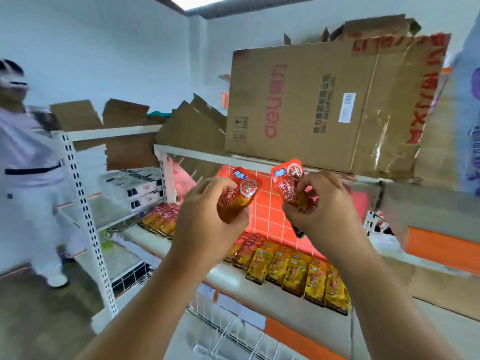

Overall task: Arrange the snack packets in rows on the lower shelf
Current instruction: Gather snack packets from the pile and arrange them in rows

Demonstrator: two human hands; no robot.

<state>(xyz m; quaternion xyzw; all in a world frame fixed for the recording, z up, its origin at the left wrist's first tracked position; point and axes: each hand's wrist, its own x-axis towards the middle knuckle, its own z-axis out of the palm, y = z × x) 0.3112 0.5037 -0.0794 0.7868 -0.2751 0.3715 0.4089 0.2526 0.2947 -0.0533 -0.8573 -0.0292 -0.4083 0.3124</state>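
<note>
above the lower shelf, i see left hand grasping one snack packet, right hand another; rows at 5 o'clock; likely light, slippery foil; i'd pinch edges.

The snack packets are glossy plastic film, crinkled and catching the light. Above them the cardboard box is matt brown paperboard, with shiny clear tape wrinkled along its right side. The lower shelf looks like smooth painted metal, as does the perforated upright. The wire basket below is thin white-coated metal.
</note>
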